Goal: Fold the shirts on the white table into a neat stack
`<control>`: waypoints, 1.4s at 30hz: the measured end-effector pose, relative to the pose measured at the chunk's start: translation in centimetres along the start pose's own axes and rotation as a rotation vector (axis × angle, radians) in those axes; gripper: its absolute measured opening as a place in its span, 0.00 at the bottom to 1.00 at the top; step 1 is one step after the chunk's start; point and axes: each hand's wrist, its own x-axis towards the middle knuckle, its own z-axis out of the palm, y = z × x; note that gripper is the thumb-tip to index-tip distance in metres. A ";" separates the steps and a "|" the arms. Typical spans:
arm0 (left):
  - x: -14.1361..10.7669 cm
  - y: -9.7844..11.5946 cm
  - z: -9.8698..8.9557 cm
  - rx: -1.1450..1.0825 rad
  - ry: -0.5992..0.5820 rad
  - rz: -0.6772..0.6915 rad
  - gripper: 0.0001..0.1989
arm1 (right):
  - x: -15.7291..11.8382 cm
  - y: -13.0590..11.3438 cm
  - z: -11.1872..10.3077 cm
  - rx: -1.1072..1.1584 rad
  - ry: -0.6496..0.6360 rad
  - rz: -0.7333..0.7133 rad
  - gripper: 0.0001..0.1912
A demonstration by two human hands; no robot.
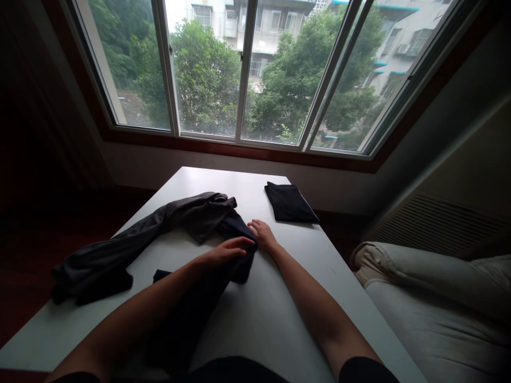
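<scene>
White table [331, 266] below a wide window [239, 141], daylight from beyond; near side dim. Dark navy garment [239, 227] lies mid-table, running from under the grey garment [171, 214] toward the wearer. Left hand [227, 251] is over it, fingers nearly straight, thumb slightly apart. Right hand [261, 233] at its right edge, fingers loosely bent, palm down. Cannot tell whether either pinches fabric. Hands set close together, probably to control that edge from two sides; navy cloth lies beneath the left, just beside the right. Grey garment sprawls to the left, perhaps out of the hands' way. Folded dark cloth [291, 203] sits flat near the far right corner, apart from both.
</scene>
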 end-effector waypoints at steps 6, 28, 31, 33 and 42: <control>-0.9 0.7 1.8 0.168 -0.602 -0.124 0.19 | -0.1 0.3 -0.9 0.322 0.009 0.027 0.26; -2.8 -3.7 -19.5 1.442 0.959 -0.336 0.34 | -0.5 -1.7 -0.8 1.015 0.088 0.238 0.19; -2.6 -4.2 -20.0 1.436 0.918 -0.399 0.40 | 0.1 -0.4 -1.0 1.040 0.244 0.356 0.20; -2.3 -4.3 -20.6 1.428 0.894 -0.417 0.42 | 0.3 0.0 -1.0 1.045 0.305 0.402 0.23; 1.0 -4.0 -20.3 1.367 1.147 -0.331 0.35 | 0.5 -0.2 0.2 1.076 0.206 0.240 0.25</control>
